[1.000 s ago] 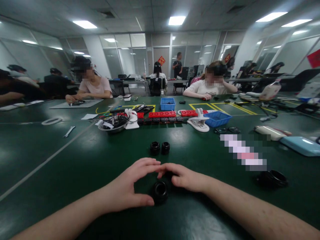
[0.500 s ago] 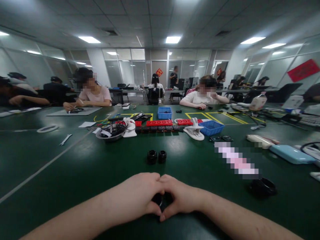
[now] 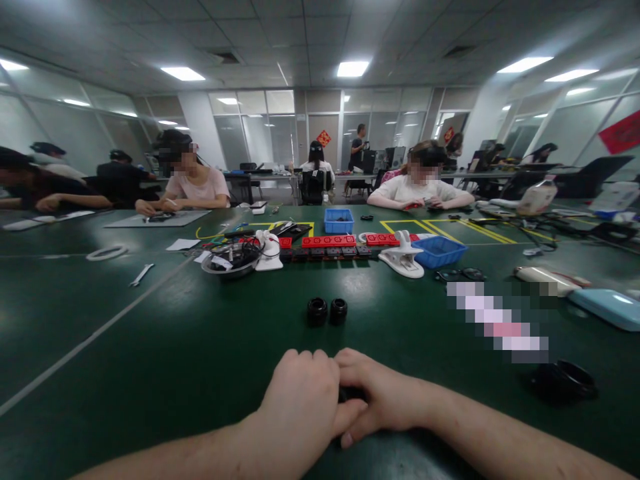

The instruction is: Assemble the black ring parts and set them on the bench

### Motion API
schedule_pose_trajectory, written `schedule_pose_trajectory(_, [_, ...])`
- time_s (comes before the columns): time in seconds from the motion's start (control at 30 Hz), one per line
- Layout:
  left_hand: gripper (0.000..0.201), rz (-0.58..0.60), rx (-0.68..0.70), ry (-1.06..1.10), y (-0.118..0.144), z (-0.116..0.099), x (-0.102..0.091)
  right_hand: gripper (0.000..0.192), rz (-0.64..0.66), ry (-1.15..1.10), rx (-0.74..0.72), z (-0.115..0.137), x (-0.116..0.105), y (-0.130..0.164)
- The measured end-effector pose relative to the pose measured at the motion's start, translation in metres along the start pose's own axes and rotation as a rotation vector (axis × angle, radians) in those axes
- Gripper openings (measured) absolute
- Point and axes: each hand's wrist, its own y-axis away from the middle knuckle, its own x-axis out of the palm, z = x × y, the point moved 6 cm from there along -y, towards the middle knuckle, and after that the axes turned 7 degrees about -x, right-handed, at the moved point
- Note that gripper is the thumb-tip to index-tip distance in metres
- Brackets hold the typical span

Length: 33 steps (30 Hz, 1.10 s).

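Near the table's front edge, my left hand [image 3: 304, 393] and my right hand [image 3: 377, 393] meet, fingers curled round a small black part [image 3: 350, 395]. Most of that part is hidden under my fingers, so its kind cannot be made out. The left hand lies knuckles up, its thumb crossing to the right thumb. Just beyond my hands, two black ribbed ring-shaped parts [image 3: 317, 312] stand side by side on the green table [image 3: 200, 347]. Off to the right sits a larger black hollow ring [image 3: 565, 383].
Farther back are a bowl of small parts [image 3: 233, 267], a white clamp [image 3: 404, 257], a row of red pieces [image 3: 329, 241] and blue bins [image 3: 440, 252]. A wrench [image 3: 142, 275] lies left; a light-blue case [image 3: 613, 307] lies right. Co-workers sit across the table.
My left hand has turned knuckles up and closed further over the black part, covering the gap between the hands. The view has shifted slightly left, so table things appear farther right.
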Motion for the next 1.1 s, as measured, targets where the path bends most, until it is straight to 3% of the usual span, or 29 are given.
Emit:
schedule_pose_trajectory(0.13, [0.046, -0.02, 0.001, 0.023, 0.003, 0.005, -0.007, 0.053, 0.005, 0.015, -0.015, 0.001, 0.0, 0.0])
schedule_pose_trajectory(0.27, [0.036, -0.048, 0.273, 0.195, 0.011, 0.004, -0.028, 0.048, -0.018, -0.007, -0.047, 0.004, -0.001, 0.0])
schedule_pose_trajectory(0.37, [0.033, 0.046, 0.468, 0.297, 0.017, 0.005, -0.033, 0.04, -0.017, -0.001, -0.055, 0.004, -0.002, 0.0])
schedule_pose_trajectory(0.5, [0.033, 0.152, 0.518, 0.291, 0.015, 0.007, -0.027, 0.034, 0.008, 0.025, -0.048, 0.002, 0.0, 0.0])
schedule_pose_trajectory(0.67, [0.028, 0.189, 0.447, 0.267, 0.009, 0.002, -0.02, 0.037, -0.002, 0.011, -0.062, 0.0, 0.0, 0.001])
schedule_pose_trajectory(0.93, [0.041, 0.219, 0.07, 0.037, 0.004, -0.003, -0.012, 0.042, 0.004, 0.051, -0.016, -0.004, 0.0, 0.004])
schedule_pose_trajectory(1.1, [0.038, 0.162, 0.07, -0.053, 0.004, -0.007, -0.003, 0.038, -0.008, 0.039, -0.024, -0.003, 0.0, 0.003])
